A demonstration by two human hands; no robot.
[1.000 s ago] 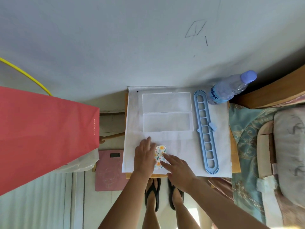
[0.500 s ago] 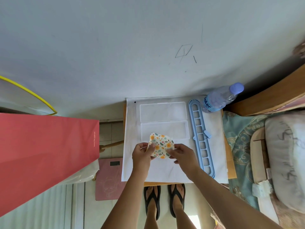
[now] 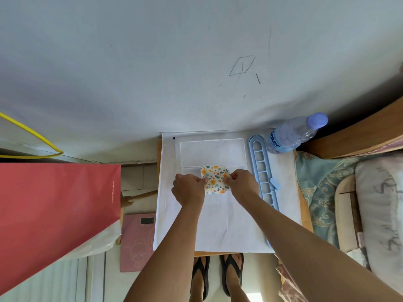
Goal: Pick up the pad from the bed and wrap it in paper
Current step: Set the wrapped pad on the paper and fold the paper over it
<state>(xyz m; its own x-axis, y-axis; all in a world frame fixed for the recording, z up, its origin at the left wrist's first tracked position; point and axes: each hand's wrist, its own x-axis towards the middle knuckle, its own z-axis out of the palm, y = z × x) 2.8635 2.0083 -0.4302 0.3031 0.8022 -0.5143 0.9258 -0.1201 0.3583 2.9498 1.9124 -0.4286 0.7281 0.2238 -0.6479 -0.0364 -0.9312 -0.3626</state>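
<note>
The pad (image 3: 215,179) is a small square packet with an orange and green flower print. It is held up over the white paper sheet (image 3: 220,223) that covers the small table. My left hand (image 3: 189,188) pinches its left edge and my right hand (image 3: 242,184) pinches its right edge. Behind the pad, the far half of the sheet carries a clear plastic box (image 3: 212,152); the pad hides part of the box's near section.
A long light-blue slotted hanger (image 3: 262,179) lies along the sheet's right side. A water bottle (image 3: 294,134) with a blue cap leans at the far right corner. The bed (image 3: 359,197) lies to the right, a red bag (image 3: 54,214) to the left, a pink scale (image 3: 137,240) on the floor.
A second ago both hands pressed the pad flat on the sheet near the table's front edge. They have since lifted it and carried it away from me, over the clear box.
</note>
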